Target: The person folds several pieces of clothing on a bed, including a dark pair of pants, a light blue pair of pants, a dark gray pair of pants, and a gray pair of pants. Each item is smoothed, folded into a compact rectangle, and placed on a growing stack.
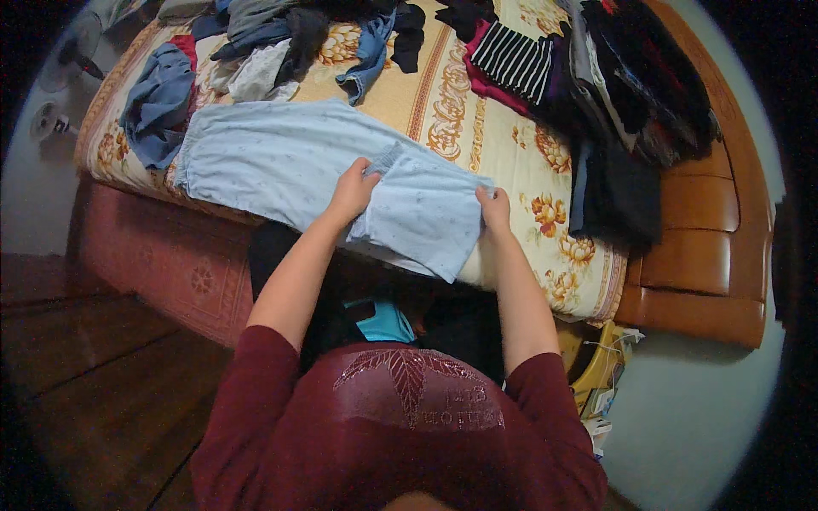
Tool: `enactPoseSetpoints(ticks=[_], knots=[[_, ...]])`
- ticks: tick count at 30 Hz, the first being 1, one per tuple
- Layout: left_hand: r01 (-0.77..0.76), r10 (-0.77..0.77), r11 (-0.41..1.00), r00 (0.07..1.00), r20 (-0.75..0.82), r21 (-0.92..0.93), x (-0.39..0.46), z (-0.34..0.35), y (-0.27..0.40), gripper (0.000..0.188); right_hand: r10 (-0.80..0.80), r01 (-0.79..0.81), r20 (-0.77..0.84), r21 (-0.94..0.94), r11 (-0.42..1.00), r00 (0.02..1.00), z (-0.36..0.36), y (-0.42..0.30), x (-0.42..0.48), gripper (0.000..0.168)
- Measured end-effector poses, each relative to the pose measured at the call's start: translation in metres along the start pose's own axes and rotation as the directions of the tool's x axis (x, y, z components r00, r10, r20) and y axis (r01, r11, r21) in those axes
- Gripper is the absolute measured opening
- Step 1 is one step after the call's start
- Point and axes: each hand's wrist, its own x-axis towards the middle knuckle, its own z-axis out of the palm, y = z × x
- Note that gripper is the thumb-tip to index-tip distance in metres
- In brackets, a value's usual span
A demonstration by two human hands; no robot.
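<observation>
A pair of light blue patterned cloth trousers (275, 160) lies across the near side of the bed, its gathered waistband towards the left. The right-hand part is folded back over itself, so a cuff end rests on the upper layer. My left hand (353, 188) grips the cloth at this folded-over cuff. At the fold on the right, my right hand (495, 209) pinches the cloth's edge between thumb and fingers. One lower corner of the fabric hangs over the bed's front edge.
Denim clothing (156, 105) sits left of the trousers. Grey and white garments (262, 57) and jeans (367, 54) lie farther back. A striped folded garment (514, 62) and dark clothes piles (639, 83) are at right, by the brown padded headboard (696, 191). A yellow nightstand (597, 367) stands below it.
</observation>
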Motion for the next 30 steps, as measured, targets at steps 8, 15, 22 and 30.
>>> enactPoseSetpoints(ticks=[8, 15, 22, 30], knots=[[0.063, -0.063, 0.998, 0.996, -0.058, 0.004, -0.011, -0.001, -0.046, 0.051, -0.167, 0.099, -0.129, -0.419, 0.903, 0.977, 0.016, 0.018, 0.011, 0.042], [-0.281, 0.477, 0.796, 0.836, -0.271, 0.536, 0.009, -0.004, 0.011, 0.036, 0.019, -0.084, 0.258, 0.243, 0.966, 0.966, -0.038, 0.040, -0.018, 0.026], [-0.627, 0.410, 0.626, 0.771, 0.487, 0.464, 0.046, 0.111, 0.079, 0.027, 0.014, -0.056, 0.154, 0.273, 0.960, 0.988, -0.003, 0.052, -0.041, 0.030], [-0.449, 0.313, 0.812, 0.874, 0.372, 0.373, 0.071, 0.154, 0.071, 0.017, -0.006, 0.009, 0.081, -0.039, 0.999, 0.997, 0.006, 0.062, -0.071, 0.021]])
